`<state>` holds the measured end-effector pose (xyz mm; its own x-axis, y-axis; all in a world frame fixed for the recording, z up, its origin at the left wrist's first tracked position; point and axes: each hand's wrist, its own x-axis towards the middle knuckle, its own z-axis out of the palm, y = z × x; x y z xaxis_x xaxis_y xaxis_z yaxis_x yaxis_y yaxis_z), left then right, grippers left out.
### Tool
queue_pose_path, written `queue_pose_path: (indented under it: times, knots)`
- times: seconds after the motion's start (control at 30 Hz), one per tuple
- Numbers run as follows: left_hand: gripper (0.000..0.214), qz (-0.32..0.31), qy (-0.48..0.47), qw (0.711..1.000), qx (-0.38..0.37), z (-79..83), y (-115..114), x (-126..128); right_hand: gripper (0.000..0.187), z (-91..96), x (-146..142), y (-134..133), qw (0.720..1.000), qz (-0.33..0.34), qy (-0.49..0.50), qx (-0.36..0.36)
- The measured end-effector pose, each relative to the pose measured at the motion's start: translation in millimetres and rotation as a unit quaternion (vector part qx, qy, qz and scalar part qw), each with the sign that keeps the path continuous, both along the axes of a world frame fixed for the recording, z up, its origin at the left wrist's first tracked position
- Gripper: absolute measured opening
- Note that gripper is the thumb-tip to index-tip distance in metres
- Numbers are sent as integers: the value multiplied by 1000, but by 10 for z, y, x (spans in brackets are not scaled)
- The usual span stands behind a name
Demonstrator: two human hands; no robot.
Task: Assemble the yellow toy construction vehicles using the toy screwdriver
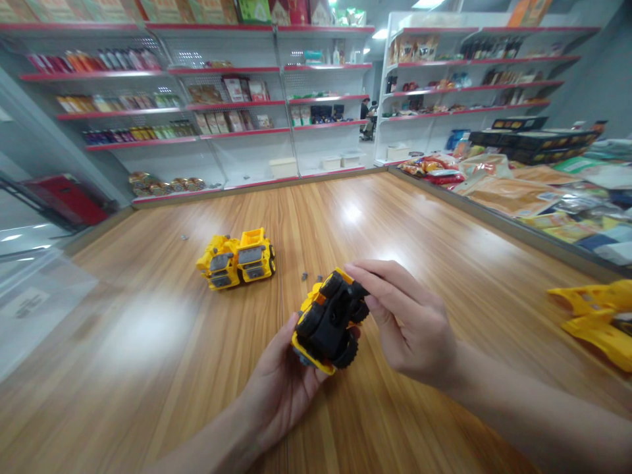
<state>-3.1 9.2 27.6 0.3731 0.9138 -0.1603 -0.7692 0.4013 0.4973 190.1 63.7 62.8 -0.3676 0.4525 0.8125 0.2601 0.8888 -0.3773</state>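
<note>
My left hand (284,388) grips a yellow toy truck (328,322) from below, its black underside and wheels turned up towards me. At the truck's far right end, my right hand (415,322) closes its thumb and fingers on the edge by a wheel. Whether a small part sits between those fingertips is hidden. Just beyond the truck lie small grey pieces (305,276) on the wooden table (197,395). Further left, two yellow toy trucks with grey fronts, one with an open bed (254,253) and one with a bulkier top (217,263), stand side by side.
Yellow toy parts (592,309) lie at the table's right edge. A clear plastic box (39,303) is at the left. Packaged goods (518,191) cover a surface on the right, past the raised table edge. Stocked shelves (237,135) line the back.
</note>
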Motion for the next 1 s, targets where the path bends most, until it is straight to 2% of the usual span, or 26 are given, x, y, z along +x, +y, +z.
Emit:
queue_pose_path:
  times: [0.17, 0.23, 0.37, 0.47, 0.73, 0.83, 1.0]
  knots:
    - [40, 16, 1, 1000, 2, 14, 11, -11, 35, 17, 7, 33, 999, -32, 5, -25]
    - [40, 9, 2, 1000, 0, 13, 11, -19, 37, 25, 18, 42, 999, -43, 2, -26]
    - [41, -10, -12, 1000, -10, -10, 6, -24, 51, 22, 27, 34, 1000, 13, -12, -7]
    - [42, -31, -18, 999, -22, -33, 6, -14, 46, 21, 17, 19, 999, 45, 8, -7]
    - [41, -57, -39, 998, -4, -82, 14, -21, 45, 35, 38, 7, 998, 64, 14, 0]
    - [41, -66, -44, 997, 7, -84, 9, -33, 40, 45, 45, 5, 999, 41, 28, 1]
    - [46, -75, -38, 996, 13, -83, 5, -35, 50, 69, 48, 3, 998, 64, 11, 10]
